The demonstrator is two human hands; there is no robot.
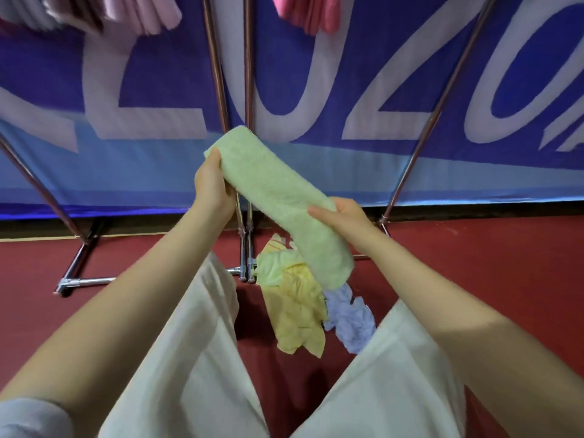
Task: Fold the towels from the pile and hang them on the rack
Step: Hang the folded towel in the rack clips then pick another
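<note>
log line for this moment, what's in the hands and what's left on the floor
phase: folding | left hand: grips green towel upper end | right hand: holds its middle | pile: yellow, lilac towels on floor | rack: pink towels hung

Ahead of my hands the two upright rack poles point(234, 99) stand close together at centre, blocking a straight reach through. To their left and right the way is open up to the blue banner point(316, 74) behind. Slanted poles point(420, 134) fence the far right and left. Hung pink towels point(151, 14) crowd the top. Below, the towel pile point(297, 305) lies between my legs point(196, 358).
</note>
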